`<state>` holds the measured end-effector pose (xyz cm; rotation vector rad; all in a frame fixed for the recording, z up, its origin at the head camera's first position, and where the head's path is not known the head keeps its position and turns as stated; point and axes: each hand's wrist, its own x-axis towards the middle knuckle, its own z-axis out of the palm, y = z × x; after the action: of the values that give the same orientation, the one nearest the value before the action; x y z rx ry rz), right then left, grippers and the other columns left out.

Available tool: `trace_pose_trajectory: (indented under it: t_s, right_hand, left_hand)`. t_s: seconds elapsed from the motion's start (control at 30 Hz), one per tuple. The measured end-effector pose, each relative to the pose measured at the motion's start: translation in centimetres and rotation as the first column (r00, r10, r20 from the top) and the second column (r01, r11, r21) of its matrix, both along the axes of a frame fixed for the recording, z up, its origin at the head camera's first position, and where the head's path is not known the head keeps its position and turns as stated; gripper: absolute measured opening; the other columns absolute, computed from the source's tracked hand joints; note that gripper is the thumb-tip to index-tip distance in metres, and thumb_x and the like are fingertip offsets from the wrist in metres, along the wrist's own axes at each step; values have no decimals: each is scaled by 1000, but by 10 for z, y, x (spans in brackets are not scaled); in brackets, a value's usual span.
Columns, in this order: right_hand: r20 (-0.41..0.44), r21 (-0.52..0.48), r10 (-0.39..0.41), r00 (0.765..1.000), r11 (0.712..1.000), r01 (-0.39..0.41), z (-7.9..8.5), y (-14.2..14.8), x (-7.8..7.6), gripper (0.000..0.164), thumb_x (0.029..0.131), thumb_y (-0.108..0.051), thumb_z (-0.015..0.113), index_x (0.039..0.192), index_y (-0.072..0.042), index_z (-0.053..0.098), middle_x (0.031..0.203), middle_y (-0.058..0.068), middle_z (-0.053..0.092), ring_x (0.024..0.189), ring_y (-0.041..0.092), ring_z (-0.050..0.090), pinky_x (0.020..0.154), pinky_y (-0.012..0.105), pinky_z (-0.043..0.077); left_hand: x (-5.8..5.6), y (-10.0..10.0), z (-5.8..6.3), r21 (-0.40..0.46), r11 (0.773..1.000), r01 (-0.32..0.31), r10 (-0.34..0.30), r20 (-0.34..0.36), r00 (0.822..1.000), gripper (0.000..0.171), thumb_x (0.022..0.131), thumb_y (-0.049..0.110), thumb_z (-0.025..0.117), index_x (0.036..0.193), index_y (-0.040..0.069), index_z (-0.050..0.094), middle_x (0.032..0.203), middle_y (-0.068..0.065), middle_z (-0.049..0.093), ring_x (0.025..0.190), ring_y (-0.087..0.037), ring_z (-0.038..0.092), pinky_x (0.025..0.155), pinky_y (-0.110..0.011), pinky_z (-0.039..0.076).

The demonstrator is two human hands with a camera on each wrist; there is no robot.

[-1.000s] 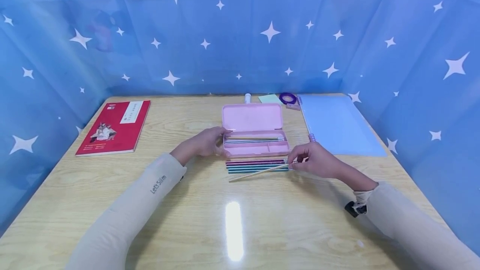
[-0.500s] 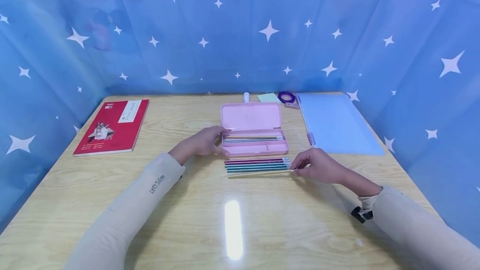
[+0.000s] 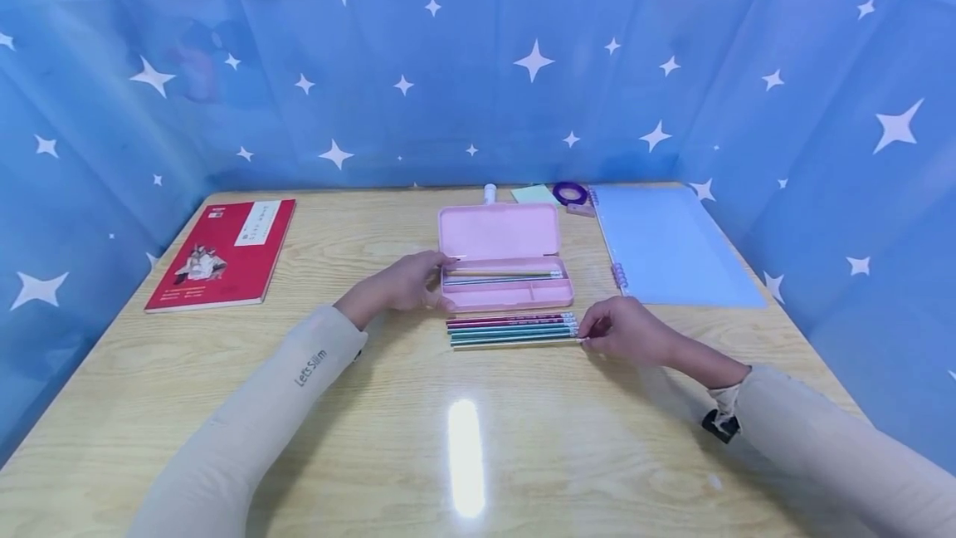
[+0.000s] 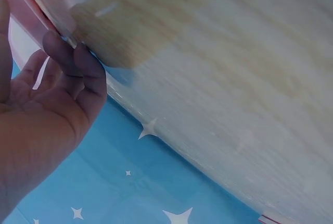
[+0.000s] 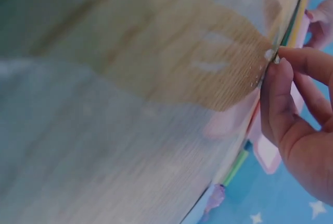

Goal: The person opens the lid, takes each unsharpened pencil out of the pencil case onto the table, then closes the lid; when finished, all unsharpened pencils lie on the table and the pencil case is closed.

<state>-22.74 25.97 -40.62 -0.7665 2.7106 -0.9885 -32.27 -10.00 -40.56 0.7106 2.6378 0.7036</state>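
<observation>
A pink pencil case [image 3: 508, 298] stands with its lid [image 3: 499, 230] raised at the middle of the table, several pencils lying in its long compartment. My left hand [image 3: 413, 281] grips the case's left end, thumb on the near side; in the left wrist view its fingers [image 4: 88, 75] curl at the edge. In front of the case lies a row of pencils [image 3: 508, 329], dark red ones behind and teal ones nearer. With thumb and forefinger, my right hand [image 3: 629, 330] pinches the right end of a yellow pencil [image 3: 515, 344], which lies along the row's near side.
A red book [image 3: 224, 256] lies at the left. To the right is a spiral notebook [image 3: 675, 247] with a pale blue cover. Behind the case are a white tube [image 3: 490, 193], pale green paper [image 3: 534, 195], a purple tape roll [image 3: 570, 193] and a small mauve block [image 3: 581, 210].
The yellow pencil has swung from a slant across the row to lie nearly parallel with it, and has moved up against the nearest teal pencil. My left hand has stayed on the case.
</observation>
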Motion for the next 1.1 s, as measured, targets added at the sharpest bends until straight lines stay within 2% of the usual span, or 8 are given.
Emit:
trace_pose_trajectory:
  t_s: [0.37, 0.6, 0.7, 1.03, 1.1]
  right_hand:
    - [4, 43, -24, 1000, 999, 24, 3, 2, -3, 12, 81, 4, 76, 85, -7, 73, 80, -1, 69, 71, 11, 61, 60, 22, 53]
    - [24, 43, -31, 999, 999, 30, 3, 4, -4, 8, 83, -2, 77, 85, -8, 73, 79, -3, 67, 69, 10, 58, 55, 22, 49]
    - [7, 47, -28, 1000, 998, 28, 3, 6, -6, 8, 83, -3, 77, 84, -9, 73, 79, -4, 68, 68, 10, 60, 56, 23, 51]
    - [-11, -3, -30, 999, 1000, 30, 12, -2, -31, 5, 87, -3, 74, 91, -6, 74, 84, 0, 70, 70, 17, 66, 60, 26, 54]
    - [-22, -10, -29, 999, 1000, 29, 14, -6, -38, 4, 87, -4, 74, 91, -5, 74, 85, 2, 71, 64, 16, 63, 58, 26, 53]
  left_hand:
    - [1, 1, 3, 8, 1000, 1, -1, 10, 1000, 92, 74, 45, 83, 149, 10, 43, 154, -10, 41, 145, -28, 32, 119, -41, 26]
    - [0, 1, 2, 29, 1000, 3, -3, 26, 1000, 93, 74, 46, 83, 149, 10, 42, 154, -11, 41, 145, -29, 32, 120, -42, 26]
    - [0, 1, 1, 22, 1000, -3, 3, 30, 1000, 92, 73, 47, 83, 148, 11, 43, 154, -9, 41, 145, -28, 32, 120, -41, 25]
    - [1, 0, 1, 10, 1000, -2, 1, 10, 1000, 87, 74, 47, 82, 145, 10, 46, 148, -8, 48, 143, -27, 37, 119, -41, 28]
    - [0, 0, 0, 10, 1000, 1, -1, 5, 1000, 86, 74, 47, 82, 144, 10, 47, 147, -8, 48, 142, -27, 37, 119, -41, 28]
